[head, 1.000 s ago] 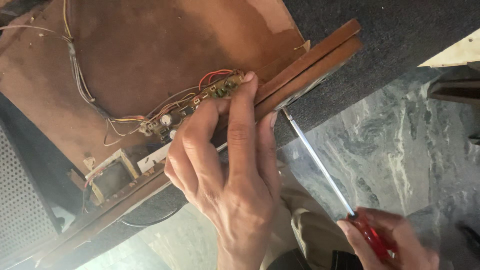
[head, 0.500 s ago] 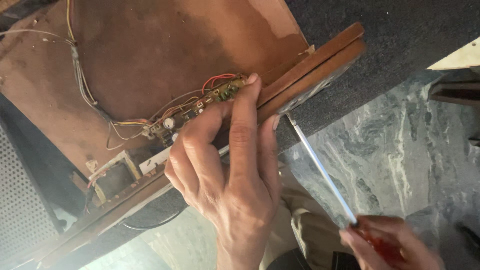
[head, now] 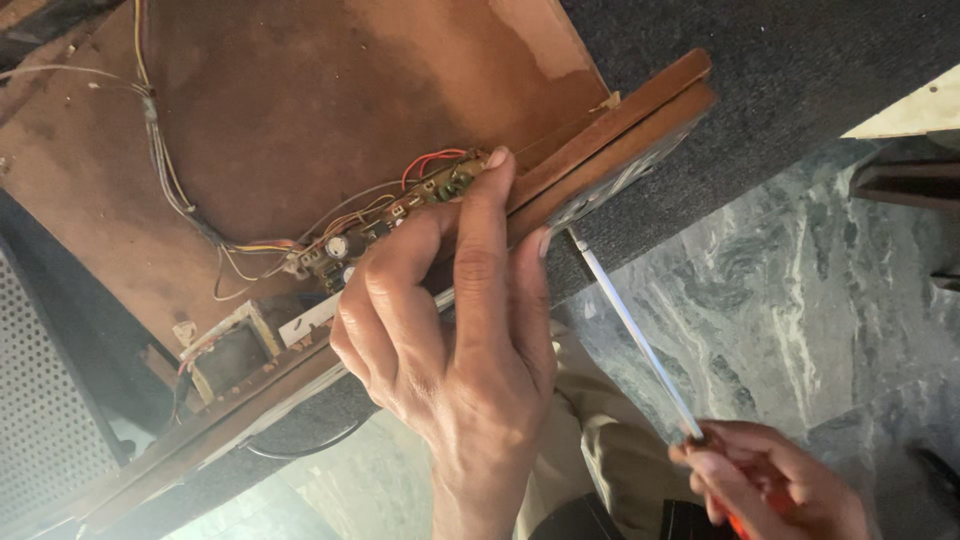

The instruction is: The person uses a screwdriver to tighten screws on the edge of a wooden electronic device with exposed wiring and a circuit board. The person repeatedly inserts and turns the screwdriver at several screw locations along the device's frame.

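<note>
My left hand [head: 455, 320] grips the near edge of a brown wooden panel [head: 300, 100], fingers curled over a narrow circuit board [head: 400, 205] with red and yellow wires. My right hand [head: 770, 485] holds a screwdriver [head: 630, 325] by its red handle at the lower right. Its long metal shaft runs up and left, and the tip meets the panel's wooden edge strip [head: 620, 125] just right of my left fingers.
A small transformer [head: 230, 355] sits on the panel's lower left. A bundle of wires [head: 160, 150] runs along the panel. A perforated grey grille [head: 40, 420] is at far left. Dark carpet [head: 800, 70] and marbled green floor [head: 800, 290] lie to the right.
The panel and my left hand have shifted slightly up. My right hand has dropped lower in view, still keeping the screwdriver tip at the panel edge.
</note>
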